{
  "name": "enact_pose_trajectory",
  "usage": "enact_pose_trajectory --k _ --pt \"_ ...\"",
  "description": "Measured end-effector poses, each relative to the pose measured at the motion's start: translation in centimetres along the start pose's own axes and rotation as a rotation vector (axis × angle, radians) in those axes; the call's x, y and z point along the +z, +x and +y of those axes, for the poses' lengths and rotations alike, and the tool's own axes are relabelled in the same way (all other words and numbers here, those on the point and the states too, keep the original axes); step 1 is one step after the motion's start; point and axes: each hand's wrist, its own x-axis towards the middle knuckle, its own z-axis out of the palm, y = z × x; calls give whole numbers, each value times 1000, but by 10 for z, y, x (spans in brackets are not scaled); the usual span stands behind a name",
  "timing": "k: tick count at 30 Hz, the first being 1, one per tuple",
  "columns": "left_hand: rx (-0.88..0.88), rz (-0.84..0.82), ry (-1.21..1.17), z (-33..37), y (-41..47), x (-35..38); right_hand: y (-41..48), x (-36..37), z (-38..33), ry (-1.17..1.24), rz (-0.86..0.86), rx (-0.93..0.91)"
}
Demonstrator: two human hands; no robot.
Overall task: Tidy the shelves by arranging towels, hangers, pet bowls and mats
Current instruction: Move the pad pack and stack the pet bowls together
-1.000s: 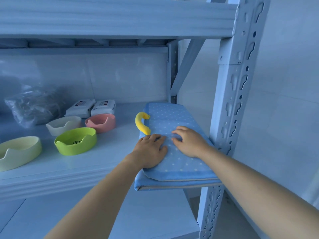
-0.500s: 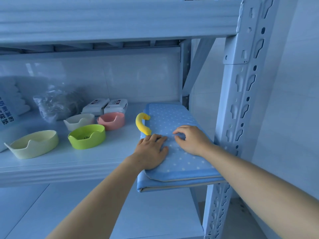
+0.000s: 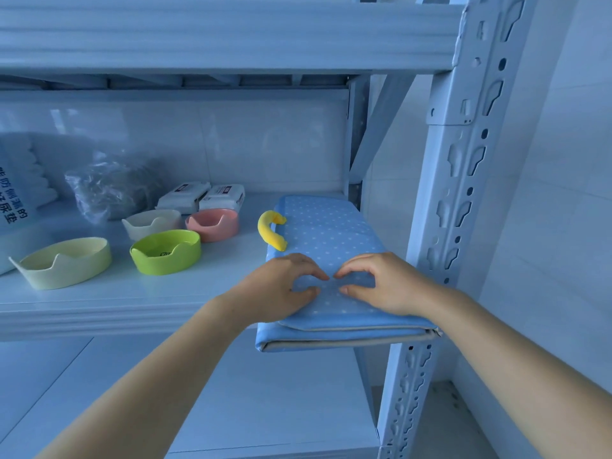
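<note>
While the folded blue dotted mat [image 3: 331, 226] lies at the right end of the shelf [image 3: 149, 293], its front edge overhanging, the left hand [image 3: 281, 288] and right hand [image 3: 384, 283] rest on it, fingers arched, tips nearly meeting; whether they pinch the fabric I cannot tell.

I count four pet bowls: pale yellow bowl [image 3: 63, 265], green bowl [image 3: 165, 255], white bowl [image 3: 150, 223], pink bowl [image 3: 212, 226]. Two white packs [image 3: 183, 197], one folded blue mat [image 3: 326, 226], one plastic bag [image 3: 109, 190], one printed sack [image 3: 16, 200].
</note>
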Motion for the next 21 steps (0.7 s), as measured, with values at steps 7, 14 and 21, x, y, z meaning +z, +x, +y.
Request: enact_pose_trajectory --k 7,14,21 --pt "28 -65 67 13 -19 11 -29 5 -10 -67 -52 -29" --pt "75 -24 173 6 -30 20 -42 11 -9 -108 -156 41" --pt "107 -69 320 -2 -28 19 -42 22 -11 -267 -79 -10"
